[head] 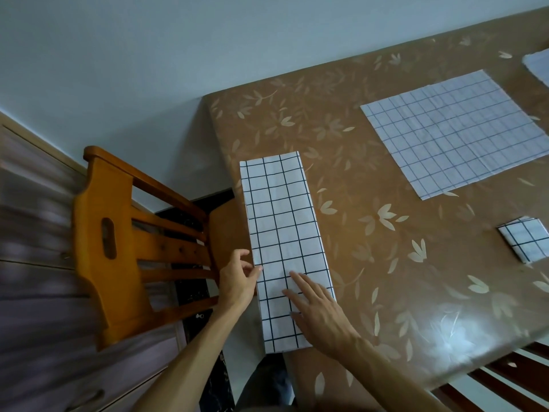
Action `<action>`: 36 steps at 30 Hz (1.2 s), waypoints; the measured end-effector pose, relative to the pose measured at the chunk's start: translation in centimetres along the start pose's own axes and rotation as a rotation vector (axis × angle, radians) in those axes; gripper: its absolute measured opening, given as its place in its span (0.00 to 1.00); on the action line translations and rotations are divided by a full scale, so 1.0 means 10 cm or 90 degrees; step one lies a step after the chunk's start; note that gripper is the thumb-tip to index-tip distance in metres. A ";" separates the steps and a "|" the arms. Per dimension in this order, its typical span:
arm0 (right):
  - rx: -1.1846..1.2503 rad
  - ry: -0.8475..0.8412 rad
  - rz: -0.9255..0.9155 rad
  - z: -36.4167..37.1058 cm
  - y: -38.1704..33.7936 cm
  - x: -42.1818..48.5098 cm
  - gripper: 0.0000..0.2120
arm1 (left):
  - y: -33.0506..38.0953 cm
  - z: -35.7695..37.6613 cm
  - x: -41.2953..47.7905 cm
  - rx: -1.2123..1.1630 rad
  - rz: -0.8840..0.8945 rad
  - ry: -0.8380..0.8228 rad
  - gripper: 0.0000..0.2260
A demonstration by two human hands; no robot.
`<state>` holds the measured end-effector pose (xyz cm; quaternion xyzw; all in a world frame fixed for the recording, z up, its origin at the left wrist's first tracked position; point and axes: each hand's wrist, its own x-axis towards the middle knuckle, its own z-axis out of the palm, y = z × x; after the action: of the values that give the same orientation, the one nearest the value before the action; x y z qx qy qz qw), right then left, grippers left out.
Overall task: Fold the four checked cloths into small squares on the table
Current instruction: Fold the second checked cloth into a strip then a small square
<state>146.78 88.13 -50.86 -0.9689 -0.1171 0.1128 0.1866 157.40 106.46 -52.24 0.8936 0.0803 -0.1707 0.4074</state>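
Head view, cloth in hand: we see the folded strip (285, 248) lying flat on the table (386, 263), along its left edge.
Head view, long axis: it runs straight away from us, with the near end at the table's near edge and the far end well beyond both hands.
Head view, left hand (237, 281): one fingertip is on the strip's left long edge and the other fingers are curled just off the cloth. We cannot tell whether it pinches the edge or only touches it.
Head view, right hand (318, 310): flat, fingers straight and slightly spread, palm down on the strip's near third, holding nothing.
Head view, other cloths: the unfolded cloth (454, 132) lies to the far right, the small folded square (524, 240) to the right, and a fourth cloth (537, 66) is cut off by the frame's edge.
Head view, beside us: the wooden chair (118, 242) stands to the left of the table.
Judgement: we expect an end-to-end fold along the long axis. Both hands sit over the near third, so the near end is the one to lift.
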 end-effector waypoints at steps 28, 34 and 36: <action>-0.085 -0.028 0.112 -0.20 0.90 0.98 0.34 | 0.21 0.37 0.56 0.510 0.366 -0.093 0.28; 0.045 0.065 0.128 -0.26 0.72 0.59 0.25 | 0.33 0.24 0.45 0.404 0.395 -0.037 0.27; 0.069 0.112 0.134 -0.22 0.68 0.36 0.29 | 0.32 0.19 0.35 0.320 0.386 0.011 0.26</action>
<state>152.05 82.24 -52.09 -0.9705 0.0078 0.0528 0.2353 161.07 102.92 -52.42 0.9501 -0.2277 -0.0493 0.2073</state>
